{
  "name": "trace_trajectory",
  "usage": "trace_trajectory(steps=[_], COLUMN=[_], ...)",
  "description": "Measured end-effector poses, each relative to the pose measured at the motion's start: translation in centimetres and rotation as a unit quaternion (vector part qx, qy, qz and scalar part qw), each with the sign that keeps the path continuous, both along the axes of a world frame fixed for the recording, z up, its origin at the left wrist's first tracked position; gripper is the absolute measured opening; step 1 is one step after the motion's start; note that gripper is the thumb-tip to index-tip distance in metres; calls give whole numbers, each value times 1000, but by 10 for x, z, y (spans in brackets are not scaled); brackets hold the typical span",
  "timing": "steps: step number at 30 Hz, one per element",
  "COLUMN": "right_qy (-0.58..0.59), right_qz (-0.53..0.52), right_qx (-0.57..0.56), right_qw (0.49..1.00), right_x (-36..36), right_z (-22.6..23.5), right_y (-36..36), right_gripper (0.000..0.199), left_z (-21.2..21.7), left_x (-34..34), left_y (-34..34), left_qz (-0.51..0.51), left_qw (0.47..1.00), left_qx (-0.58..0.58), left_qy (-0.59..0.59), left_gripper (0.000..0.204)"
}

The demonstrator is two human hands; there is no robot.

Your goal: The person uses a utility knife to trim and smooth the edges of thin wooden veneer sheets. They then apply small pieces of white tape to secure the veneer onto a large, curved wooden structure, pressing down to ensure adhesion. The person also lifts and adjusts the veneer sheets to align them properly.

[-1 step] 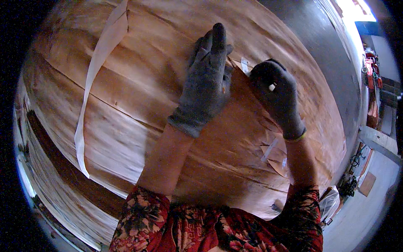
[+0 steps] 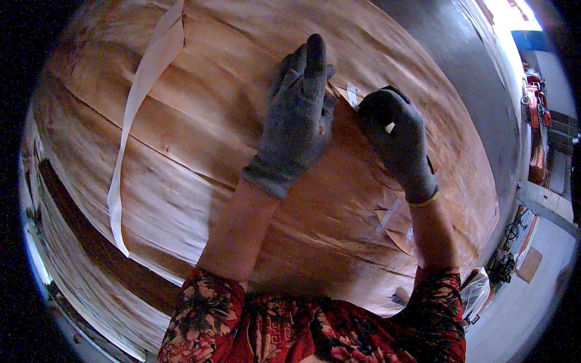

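A large brown wood veneer sheet point(image 2: 200, 121) with wrinkles and splits spreads beneath both hands. My left hand point(image 2: 296, 115), in a grey work glove, lies on it with fingers stretched out, beside a dark split edge. To its right, my gloved right hand point(image 2: 396, 139) is closed. A small pale bit point(image 2: 389, 127) shows in that fist, and a thin dark edge sticks out near the wrist; what it holds is mostly hidden. Between the hands sits a short piece of whitish tape point(image 2: 352, 95). Closer to me, another tape strip point(image 2: 388, 216) crosses a torn veneer patch.
A long pale veneer strip point(image 2: 128, 127) lies on the left of the sheet. Beyond the right edge runs a dark grey surface point(image 2: 448, 42). At the far right are red equipment point(image 2: 534, 103), a dark handwheel machine point(image 2: 502, 263) and a clear plastic bag point(image 2: 475, 293).
My right hand has shifted very slightly left and turned a little, with the thin dark edge now showing by its wrist. The left hand stays where it was.
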State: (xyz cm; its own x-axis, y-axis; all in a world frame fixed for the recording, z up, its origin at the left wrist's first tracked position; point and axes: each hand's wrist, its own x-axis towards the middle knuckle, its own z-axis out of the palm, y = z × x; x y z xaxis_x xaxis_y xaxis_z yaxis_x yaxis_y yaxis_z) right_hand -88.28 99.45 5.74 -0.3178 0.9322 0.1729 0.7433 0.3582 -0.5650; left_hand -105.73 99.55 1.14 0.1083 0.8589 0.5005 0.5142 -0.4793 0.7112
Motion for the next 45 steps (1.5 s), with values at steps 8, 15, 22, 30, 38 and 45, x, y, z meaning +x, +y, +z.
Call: trace_trajectory(steps=[8,15,22,30,38,45], right_qy=[316,275,274,121,-157,171], right_qz=[-221,-211,-193,-159,-14,-164], right_qx=[-42,-2,63,237,152,250], right_qw=[922,938,940,951,976,939], right_x=[17,6,6,11,15,15], right_z=[4,-1,3,24,29,30], right_y=[10,3,-6,-27,-63,-67], right_gripper=[15,4,3,9,22,56], left_z=[0,0,5,10,5,5], left_x=[0,-3,1,1,8,9], left_y=[2,-1,-5,-6,-9,-10], left_qz=[7,-18,3,-82,-141,-140], left_qw=[1000,1000,999,996,988,986], left_qx=[6,25,-38,22,12,16], left_qy=[27,0,-20,-23,-62,-91], left_gripper=[76,73,73,74,77,80])
